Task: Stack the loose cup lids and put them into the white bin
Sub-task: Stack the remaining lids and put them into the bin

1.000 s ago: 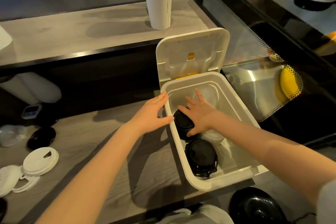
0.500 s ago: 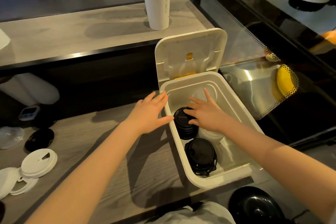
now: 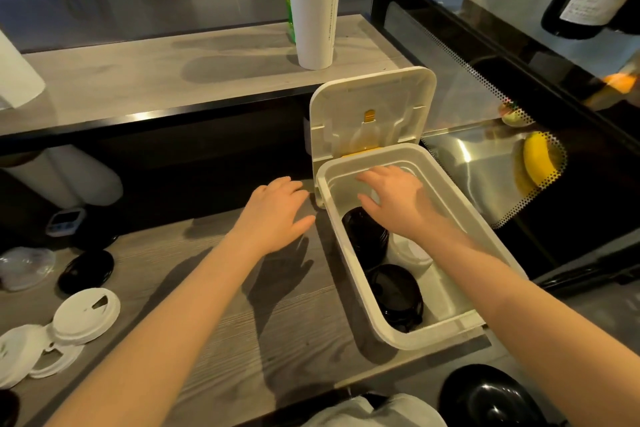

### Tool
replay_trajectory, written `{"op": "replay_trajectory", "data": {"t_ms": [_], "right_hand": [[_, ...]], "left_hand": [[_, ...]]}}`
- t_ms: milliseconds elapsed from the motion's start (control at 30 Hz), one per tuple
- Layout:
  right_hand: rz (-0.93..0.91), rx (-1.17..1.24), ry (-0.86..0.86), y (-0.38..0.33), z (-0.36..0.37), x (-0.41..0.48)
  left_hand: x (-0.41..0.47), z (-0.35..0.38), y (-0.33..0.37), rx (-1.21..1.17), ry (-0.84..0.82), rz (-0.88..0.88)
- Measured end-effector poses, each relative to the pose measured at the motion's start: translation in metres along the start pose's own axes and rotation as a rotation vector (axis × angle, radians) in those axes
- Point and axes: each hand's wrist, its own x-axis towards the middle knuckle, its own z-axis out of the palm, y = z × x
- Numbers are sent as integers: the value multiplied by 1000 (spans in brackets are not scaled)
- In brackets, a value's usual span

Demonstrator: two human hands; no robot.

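Note:
The white bin (image 3: 460,204) stands open on the wooden counter, its hinged lid (image 3: 372,107) tilted up at the back. Inside are two stacks of black lids (image 3: 363,239) (image 3: 396,296) and a clear lid stack (image 3: 410,251). My right hand (image 3: 394,201) hovers over the bin with fingers spread, holding nothing. My left hand (image 3: 275,215) is open just left of the bin's rim, above the counter. Loose white lids (image 3: 86,315) (image 3: 17,354), a black lid (image 3: 86,270) and a clear lid (image 3: 26,265) lie at the far left.
A tall stack of white paper cups (image 3: 315,3) stands on the raised shelf behind the bin. A glass display case (image 3: 512,156) with yellow fruit is at the right. A black round object (image 3: 485,399) sits at the bottom right. A small timer (image 3: 65,220) lies at the left.
My right hand has lifted off the rear black lid stack and risen above the bin with fingers spread. My left hand has drawn slightly away from the bin's rim.

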Motion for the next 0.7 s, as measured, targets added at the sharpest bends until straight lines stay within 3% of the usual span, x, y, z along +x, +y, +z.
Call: {"op": "replay_trajectory", "data": {"t_ms": [133, 267, 700], "right_hand": [[-38, 69, 77, -47, -16, 8], [-55, 132, 50, -104, -10, 19], [-164, 144, -370, -297, 81, 11]], "left_hand": [[-23, -16, -31, -85, 72, -86], [-61, -23, -68, -155, 90, -152], [-238, 48, -217, -321, -117, -492]]}}
